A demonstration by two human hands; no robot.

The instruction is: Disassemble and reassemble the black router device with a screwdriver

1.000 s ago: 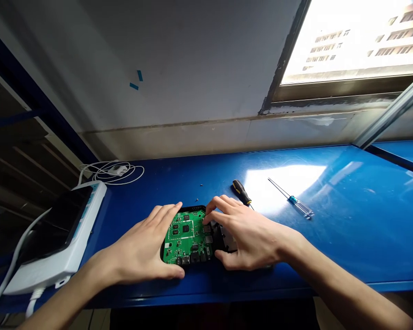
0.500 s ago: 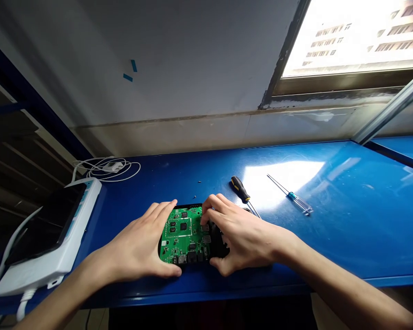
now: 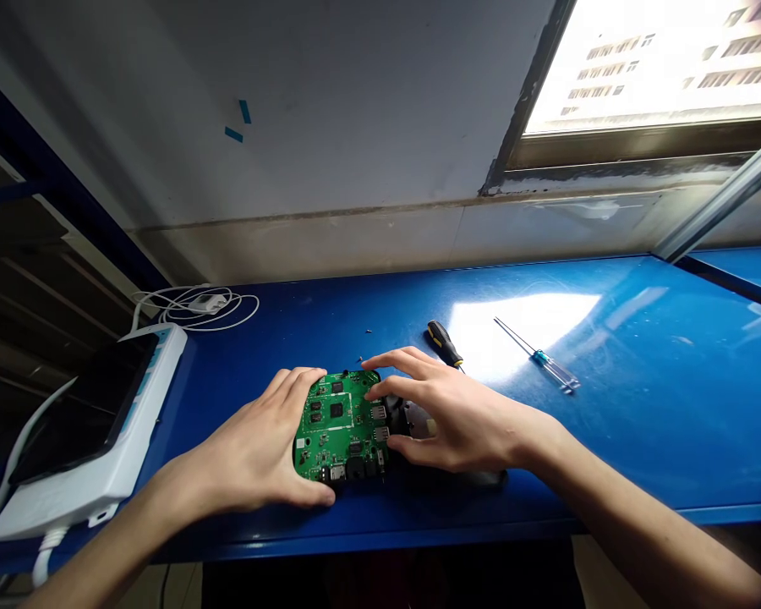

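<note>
A green circuit board (image 3: 336,431) sits in a shallow black case near the front of the blue table. My left hand (image 3: 266,440) grips its left side, thumb at the near edge and fingers over the far edge. Over the right side, my right hand (image 3: 444,406) has its fingers stretched apart; the fingertips touch the far right corner, and the thumb lies beside the metal ports (image 3: 380,433). Under that hand a black part (image 3: 488,479) is mostly hidden. Two tiny screws (image 3: 359,359) lie just beyond the board.
A black-and-yellow screwdriver (image 3: 444,342) and a clear-handled screwdriver (image 3: 555,372) lie beyond my right hand. At left stands a white device with a dark screen (image 3: 82,406), and behind it a coiled white cable (image 3: 244,317). A wall and window bound the blue table (image 3: 640,406).
My right hand's fingers have uncurled and spread, moving from the ports toward the board's far right corner. The thumb has moved up and away from the near edge. My left hand keeps its hold.
</note>
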